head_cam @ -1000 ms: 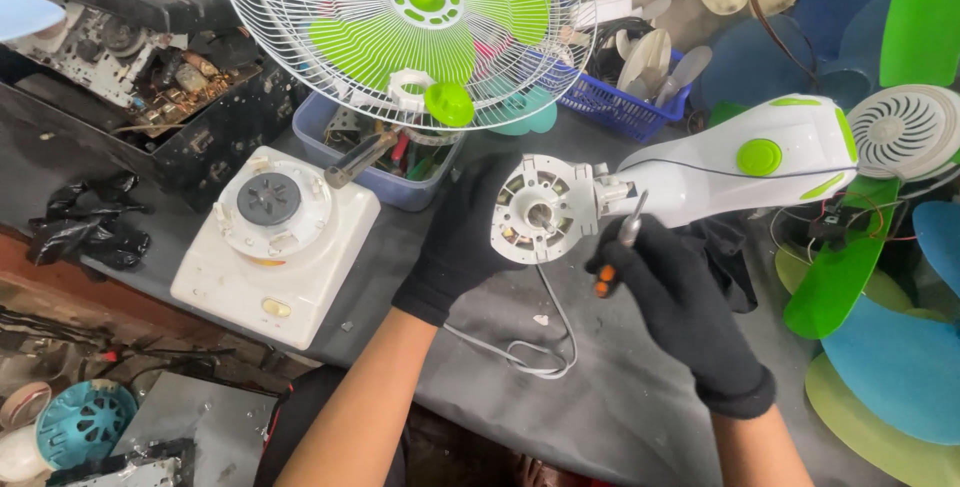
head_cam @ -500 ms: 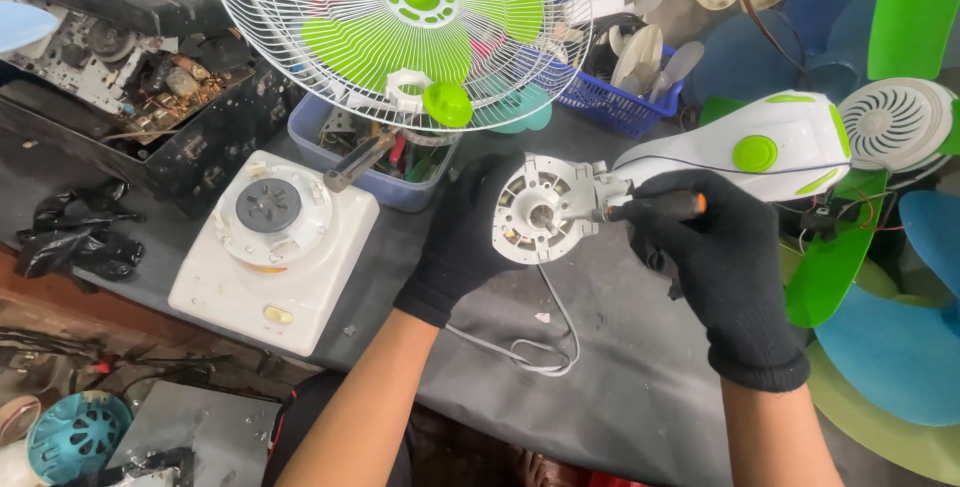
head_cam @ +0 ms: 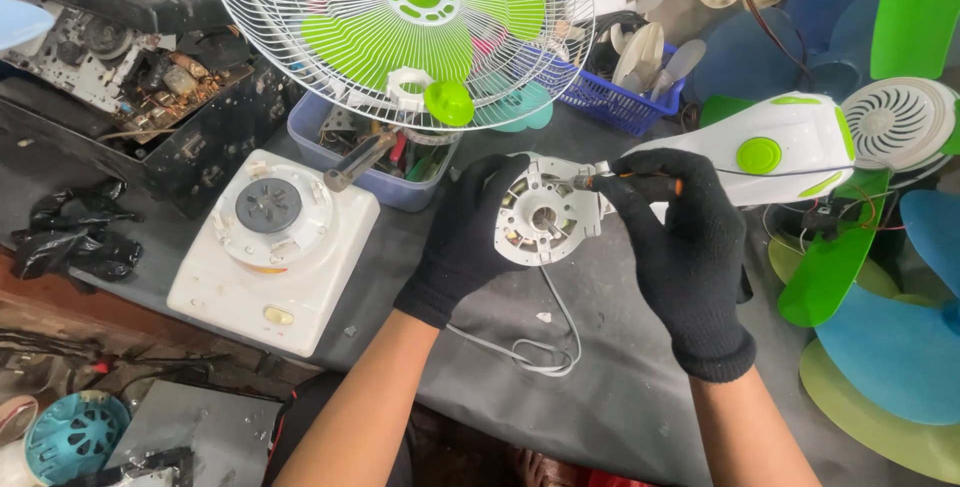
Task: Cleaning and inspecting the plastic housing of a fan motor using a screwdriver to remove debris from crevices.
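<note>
Left hand (head_cam: 468, 237), in a black knit glove, is closed around the left edge of a round white plastic fan motor housing plate (head_cam: 545, 219) and holds it face-up over the grey bench (head_cam: 620, 387), roughly mid-frame. Fingers wrap behind the plate, thumb side toward the camera.

Right hand (head_cam: 682, 247), also in a black knit glove, is closed on a small screwdriver with an orange-and-black handle (head_cam: 628, 181). The metal tip touches the plate's upper right edge. The plate connects to a white fan body with green trim and a round green button (head_cam: 775, 147), which lies on the bench just beyond the right hand.

A white cable (head_cam: 545, 342) loops from under the plate down onto the bench between the forearms.

Around it:
- white square fan base with a round dark centre (head_cam: 272, 252), left of the left hand, on the bench
- white wire fan guard with green blades behind it (head_cam: 400, 22), leaning above the work, top centre
- blue plastic tub of tools (head_cam: 375, 162) under the guard
- blue mesh basket holding pale fan blades (head_cam: 625, 87), behind the plate
- loose green and blue fan blades (head_cam: 870, 327) stacked at right
- opened black electronics chassis (head_cam: 120, 77) at upper left
</note>
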